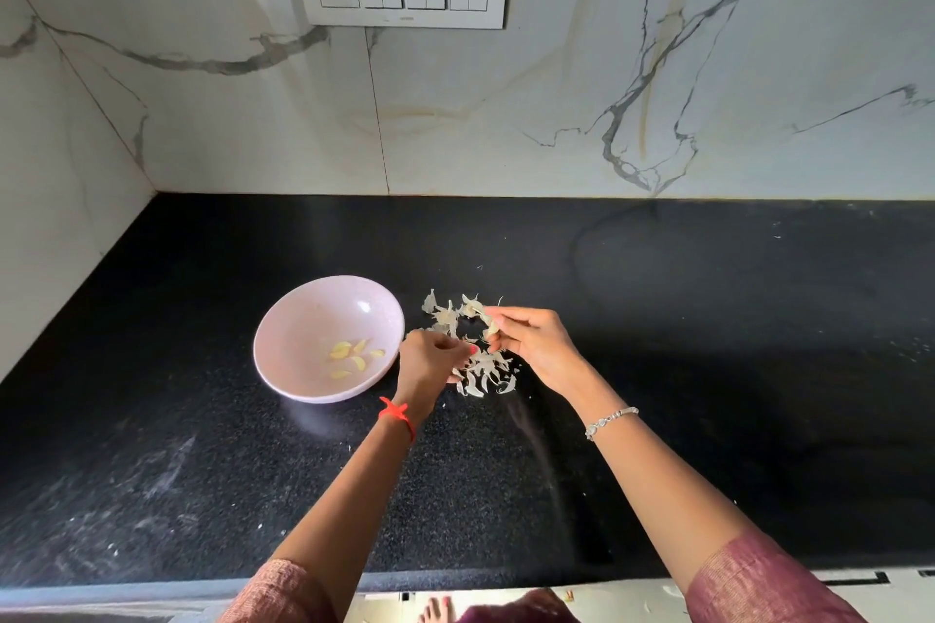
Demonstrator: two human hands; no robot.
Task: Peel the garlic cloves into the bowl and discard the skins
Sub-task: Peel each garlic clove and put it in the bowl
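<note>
blocked: bowl (303,319), skins pile (485,372) | open: countertop (733,344) right, near edge

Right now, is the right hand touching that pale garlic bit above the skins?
Touching. The head view shows the right hand pinching the pale garlic bit between thumb and fingers, above the skin pile.

Peeled yellow garlic cloves (354,355) are held in a pale pink round bowl (298,319) on the black speckled table (708,369). At centre frame, papery white garlic skins (483,372) are touched by the left hand (430,362) and pinched by the right hand (534,344).
</note>
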